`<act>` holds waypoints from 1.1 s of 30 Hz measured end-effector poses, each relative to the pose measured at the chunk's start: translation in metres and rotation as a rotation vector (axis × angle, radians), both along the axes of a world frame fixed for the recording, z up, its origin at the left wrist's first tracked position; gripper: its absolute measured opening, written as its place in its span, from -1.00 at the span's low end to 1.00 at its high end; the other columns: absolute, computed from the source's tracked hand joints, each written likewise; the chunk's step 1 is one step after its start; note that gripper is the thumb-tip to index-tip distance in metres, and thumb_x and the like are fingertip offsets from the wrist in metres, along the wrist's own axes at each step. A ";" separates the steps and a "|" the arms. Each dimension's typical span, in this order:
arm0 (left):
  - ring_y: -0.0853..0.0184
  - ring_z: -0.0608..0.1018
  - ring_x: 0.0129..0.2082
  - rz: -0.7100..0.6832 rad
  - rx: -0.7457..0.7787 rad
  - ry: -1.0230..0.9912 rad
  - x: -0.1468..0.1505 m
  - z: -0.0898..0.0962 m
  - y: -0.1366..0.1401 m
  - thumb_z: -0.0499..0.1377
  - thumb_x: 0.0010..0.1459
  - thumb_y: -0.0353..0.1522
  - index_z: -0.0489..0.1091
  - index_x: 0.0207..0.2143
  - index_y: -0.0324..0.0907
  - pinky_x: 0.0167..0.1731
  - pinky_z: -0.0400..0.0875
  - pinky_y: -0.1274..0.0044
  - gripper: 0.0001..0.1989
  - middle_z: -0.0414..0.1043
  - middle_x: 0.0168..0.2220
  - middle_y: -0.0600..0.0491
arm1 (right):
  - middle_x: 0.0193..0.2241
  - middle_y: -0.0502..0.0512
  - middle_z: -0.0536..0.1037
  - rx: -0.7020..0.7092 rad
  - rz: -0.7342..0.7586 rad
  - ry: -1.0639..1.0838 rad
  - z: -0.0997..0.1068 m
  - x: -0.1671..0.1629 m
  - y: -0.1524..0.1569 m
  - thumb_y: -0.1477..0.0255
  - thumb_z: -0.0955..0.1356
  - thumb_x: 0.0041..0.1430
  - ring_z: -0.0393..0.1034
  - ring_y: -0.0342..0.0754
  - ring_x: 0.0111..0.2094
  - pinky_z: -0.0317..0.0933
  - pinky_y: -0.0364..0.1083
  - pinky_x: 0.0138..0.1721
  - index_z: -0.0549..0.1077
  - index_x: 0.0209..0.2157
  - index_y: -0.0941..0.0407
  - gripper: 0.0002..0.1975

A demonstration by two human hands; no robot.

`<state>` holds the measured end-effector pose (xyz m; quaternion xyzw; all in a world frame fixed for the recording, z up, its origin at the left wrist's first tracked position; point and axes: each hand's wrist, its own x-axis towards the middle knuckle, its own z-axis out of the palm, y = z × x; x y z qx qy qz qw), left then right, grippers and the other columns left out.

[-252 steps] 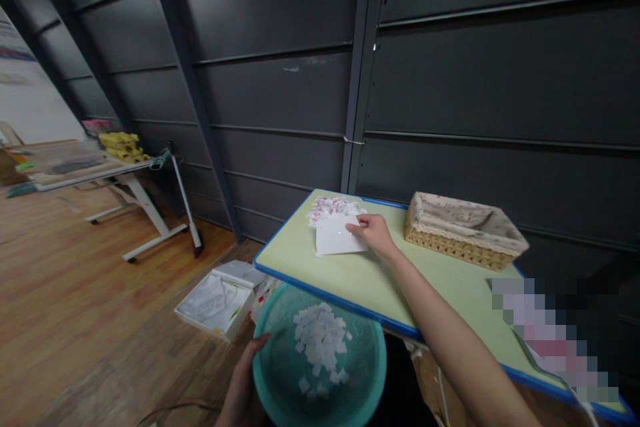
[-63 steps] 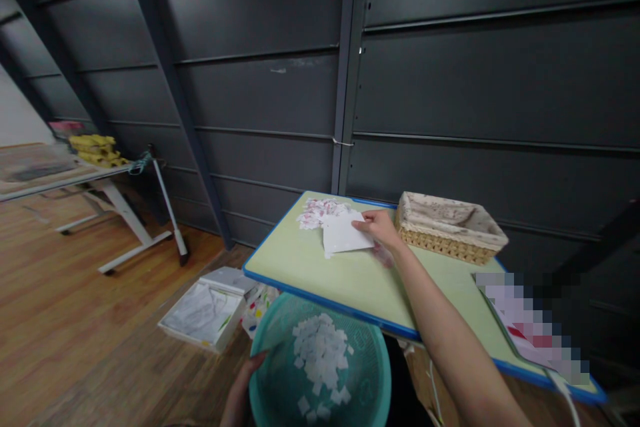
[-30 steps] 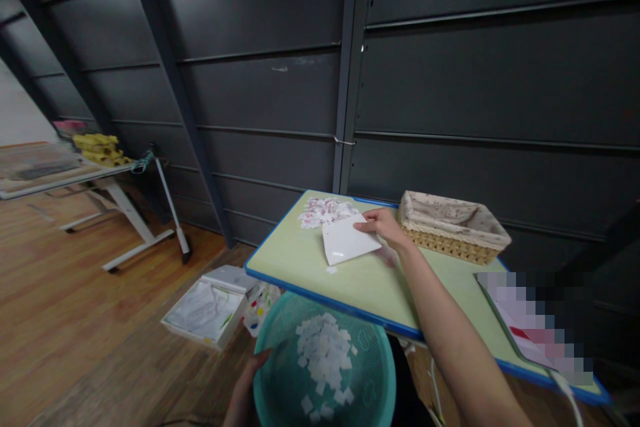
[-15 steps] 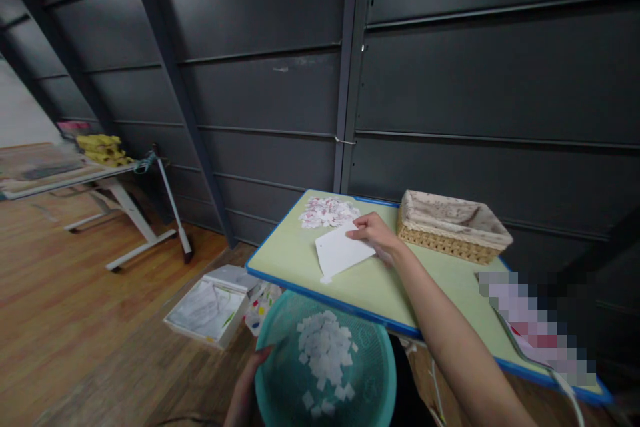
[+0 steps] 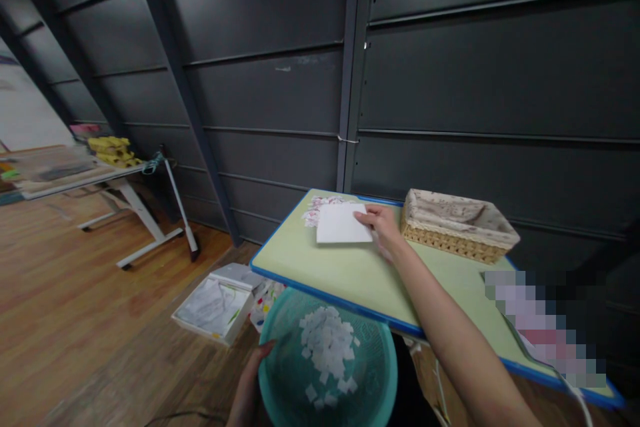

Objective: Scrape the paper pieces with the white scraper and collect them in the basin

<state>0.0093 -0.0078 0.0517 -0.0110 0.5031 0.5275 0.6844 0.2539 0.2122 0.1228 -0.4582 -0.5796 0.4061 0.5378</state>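
My right hand [image 5: 383, 225] grips a flat white card [image 5: 343, 223] by its right edge, thumb on top, above the pale green table [image 5: 295, 260]. Partly covered by the card is a heap of white paper bits with red marks [image 5: 314, 212]. Below the table's front edge sits a teal mesh basket [image 5: 370, 373], tilted toward me, with many small white squares [image 5: 327, 340] in it. My left hand [image 5: 257, 363] is closed on the basket's left rim, thumb over the inside; its other fingers are hidden.
A cloth-lined wicker basket [image 5: 455, 247] stands at the table's back right. Near the right corner lies a pixelated flat item [image 5: 540, 333]. An open white box [image 5: 215, 310] rests on the floor to the left. Farther off is a wheeled table [image 5: 75, 180] with yellow items [image 5: 114, 150].
My right hand has drawn the white card back from the table's front edge and levelled it. The small white piece at that edge no longer shows there. My left hand stays on the basket.
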 end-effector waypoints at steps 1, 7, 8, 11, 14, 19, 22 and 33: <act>-0.05 0.62 -0.19 -0.003 -0.002 -0.005 0.001 0.001 0.000 0.23 0.02 -0.34 0.22 0.17 -0.34 -0.05 0.41 0.12 -0.36 0.66 -0.26 -0.17 | -0.65 -0.02 0.36 0.057 -0.130 -0.056 0.000 0.007 0.004 0.20 0.41 -0.18 0.15 -0.15 -0.58 -0.06 -0.16 -0.55 0.42 -0.58 0.16 -0.71; -0.07 0.64 -0.25 0.002 -0.026 0.068 0.005 0.004 -0.001 0.22 0.03 -0.32 0.11 0.23 -0.40 -0.10 0.44 0.12 -0.27 0.66 -0.33 -0.16 | -0.58 0.09 0.49 0.202 -0.456 -0.484 -0.008 0.029 0.019 0.21 0.32 -0.03 0.29 -0.04 -0.51 0.02 -0.13 -0.48 0.51 -0.52 0.18 -0.69; -0.05 0.64 -0.26 0.003 -0.056 0.074 0.005 0.005 0.000 0.22 0.02 -0.34 0.11 0.23 -0.39 -0.10 0.44 0.12 -0.27 0.67 -0.33 -0.14 | -0.56 0.10 0.52 0.211 -0.448 -0.509 -0.009 0.027 0.019 0.21 0.31 -0.01 0.30 -0.03 -0.50 0.03 -0.13 -0.48 0.53 -0.49 0.18 -0.68; -0.04 0.65 -0.28 0.016 -0.091 0.064 0.004 0.006 0.001 0.22 0.02 -0.36 0.10 0.23 -0.39 -0.11 0.45 0.12 -0.27 0.67 -0.35 -0.12 | -0.51 0.14 0.56 0.229 -0.420 -0.561 -0.011 0.019 0.016 0.23 0.31 0.03 0.35 -0.01 -0.48 0.04 -0.13 -0.48 0.57 -0.40 0.19 -0.67; -0.06 0.64 -0.26 0.010 -0.075 0.022 0.003 0.004 0.001 0.23 0.01 -0.35 0.08 0.24 -0.39 -0.11 0.45 0.11 -0.24 0.67 -0.33 -0.13 | -0.49 0.15 0.59 0.227 -0.389 -0.619 -0.011 0.014 0.015 0.26 0.31 0.04 0.38 0.00 -0.46 0.05 -0.12 -0.46 0.59 -0.37 0.19 -0.69; -0.05 0.62 -0.20 -0.016 -0.059 0.000 -0.001 -0.002 0.000 0.24 0.00 -0.34 0.09 0.25 -0.36 -0.05 0.43 0.15 -0.23 0.65 -0.25 -0.17 | -0.42 0.17 0.62 0.192 -0.380 -0.556 -0.011 0.017 0.016 0.30 0.32 0.02 0.42 0.02 -0.43 0.10 -0.11 -0.44 0.60 -0.34 0.19 -0.70; -0.06 0.61 -0.17 -0.018 -0.039 -0.037 -0.003 -0.003 0.000 0.26 -0.02 -0.34 0.07 0.26 -0.34 -0.03 0.42 0.15 -0.20 0.64 -0.20 -0.18 | -0.42 0.18 0.62 0.189 -0.391 -0.554 -0.009 0.019 0.016 0.30 0.32 0.01 0.43 0.03 -0.42 0.11 -0.11 -0.44 0.60 -0.35 0.19 -0.70; -0.09 0.58 -0.11 -0.007 -0.094 -0.027 0.001 0.006 0.001 0.21 0.02 -0.35 0.02 0.28 -0.35 0.00 0.38 0.09 -0.21 0.61 -0.15 -0.24 | -0.45 0.16 0.61 0.130 -0.289 -0.432 -0.009 0.021 0.017 0.31 0.35 -0.12 0.42 0.01 -0.44 0.13 -0.13 -0.48 0.60 -0.38 0.22 -0.69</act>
